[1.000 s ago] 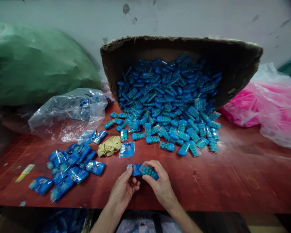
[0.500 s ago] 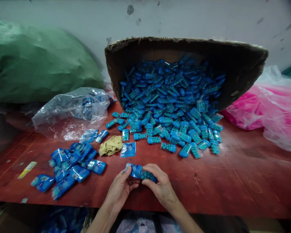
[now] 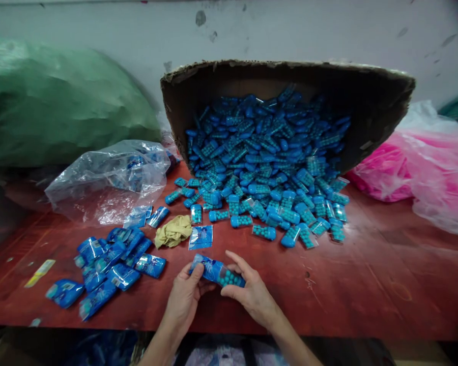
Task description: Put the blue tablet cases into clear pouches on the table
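Blue candy case [image 3: 229, 277] half inside a small printed sleeve [image 3: 206, 267], held just above the near edge of the red table [image 3: 366, 284]. Left hand [image 3: 183, 297] pinched on the sleeve end, thumb on top, fingers curled beneath, apparently to keep the wrapper's mouth steady. Right hand [image 3: 252, 295] clamped on the bare end of the case, index finger stretched out along its far side, a grip that looks suited to feeding the case lengthwise into the sleeve. Both hands close together, joined only by the piece between them.

Just beyond the case, one flat empty sleeve [image 3: 200, 237] lying on the table, and beside that, to the left, a crumpled tan cloth [image 3: 173, 230]. Left of the case, a loose cluster of wrapped packets [image 3: 110, 267], shiny and blue, lying within easy reach of the left hand. Farther left of the case and back, a clear plastic bag [image 3: 110, 178] with more blue pieces dimly visible inside; behind that, a large green sack [image 3: 61, 101].

Straight beyond the case, a spill of unwrapped cases [image 3: 267, 203] fanning out over the table from a cardboard box [image 3: 366, 96] tipped on its side, open mouth facing the hands so the contents slide forward within reach. Right of the case and back, pink plastic bags [image 3: 423, 162] against the wall.
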Motion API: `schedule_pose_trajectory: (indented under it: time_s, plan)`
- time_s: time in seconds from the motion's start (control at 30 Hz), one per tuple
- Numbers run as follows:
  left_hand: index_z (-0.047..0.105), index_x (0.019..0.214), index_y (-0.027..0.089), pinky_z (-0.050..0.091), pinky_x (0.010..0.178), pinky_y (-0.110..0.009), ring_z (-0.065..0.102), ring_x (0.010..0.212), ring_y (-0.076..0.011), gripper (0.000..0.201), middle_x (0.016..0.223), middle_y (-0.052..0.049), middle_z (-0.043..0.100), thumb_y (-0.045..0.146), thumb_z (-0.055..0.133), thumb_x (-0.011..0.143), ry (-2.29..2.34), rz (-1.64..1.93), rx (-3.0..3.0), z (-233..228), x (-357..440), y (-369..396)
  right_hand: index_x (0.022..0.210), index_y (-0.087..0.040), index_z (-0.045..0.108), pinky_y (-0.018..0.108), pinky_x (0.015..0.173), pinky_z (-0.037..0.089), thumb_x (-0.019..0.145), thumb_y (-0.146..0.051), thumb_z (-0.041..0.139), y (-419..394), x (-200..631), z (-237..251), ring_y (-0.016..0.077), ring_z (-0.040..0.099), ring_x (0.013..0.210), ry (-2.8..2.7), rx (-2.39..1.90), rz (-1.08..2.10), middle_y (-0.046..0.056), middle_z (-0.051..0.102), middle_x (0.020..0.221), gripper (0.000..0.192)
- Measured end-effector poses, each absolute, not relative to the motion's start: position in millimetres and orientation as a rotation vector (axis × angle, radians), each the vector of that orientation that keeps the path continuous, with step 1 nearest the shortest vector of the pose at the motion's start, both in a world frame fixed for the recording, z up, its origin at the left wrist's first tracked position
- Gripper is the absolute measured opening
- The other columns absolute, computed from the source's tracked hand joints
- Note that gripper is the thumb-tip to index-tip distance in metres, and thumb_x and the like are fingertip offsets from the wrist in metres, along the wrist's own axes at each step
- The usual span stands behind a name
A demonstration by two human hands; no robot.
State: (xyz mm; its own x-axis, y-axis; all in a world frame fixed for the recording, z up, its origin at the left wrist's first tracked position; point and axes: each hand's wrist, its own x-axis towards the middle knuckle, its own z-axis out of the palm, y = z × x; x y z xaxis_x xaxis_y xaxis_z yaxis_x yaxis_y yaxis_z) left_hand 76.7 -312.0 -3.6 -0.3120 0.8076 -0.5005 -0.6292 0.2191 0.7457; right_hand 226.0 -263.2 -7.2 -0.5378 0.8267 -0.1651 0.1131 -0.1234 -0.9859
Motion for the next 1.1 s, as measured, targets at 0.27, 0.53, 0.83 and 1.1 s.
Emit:
schedule_pose_trajectory:
  time_s: [0.27,0.53,0.83,1.1]
  plan:
    - [0.057,0.073,0.015,0.049,0.053,-0.025,0.060,0.055,-0.0133,0.022,0.061,0.000,0.065,0.032,0.068,0.063,1.281,1.420,0.272,-7,74,-311,0.132,-0.030,0.031,0.032,0.084,0.039,0.061,-0.017,0.069,-253,233,-2,0.0182,0.053,0.090,-1.813,-1.041,1.705,-0.001,0.060,0.097,0.082]
    - [0.059,0.079,0.015,0.047,0.055,-0.025,0.059,0.057,-0.0127,0.022,0.066,-0.001,0.065,0.030,0.066,0.065,1.266,1.382,0.299,-12,83,-310,0.112,-0.023,0.045,0.026,0.070,0.042,0.063,-0.022,0.068,-257,221,-9,0.0153,0.054,0.078,-1.684,-1.075,1.759,-0.001,0.057,0.088,0.054]
    - [0.055,0.075,0.015,0.044,0.052,-0.023,0.055,0.053,-0.0104,0.017,0.061,0.001,0.061,0.023,0.067,0.065,1.230,1.320,0.157,-6,75,-308,0.107,-0.024,0.052,0.025,0.070,0.044,0.067,-0.016,0.062,-265,222,-1,0.0163,0.055,0.088,-1.487,-0.799,2.036,0.000,0.060,0.092,0.043]
    - [0.058,0.071,0.016,0.048,0.060,-0.027,0.059,0.060,-0.0126,0.010,0.068,-0.001,0.065,0.019,0.065,0.067,1.087,1.341,-0.103,-9,81,-307,0.097,-0.016,0.056,0.021,0.047,0.045,0.070,-0.030,0.061,-272,221,-16,0.0071,0.050,0.048,-1.267,-1.021,1.983,0.000,0.059,0.071,0.031]
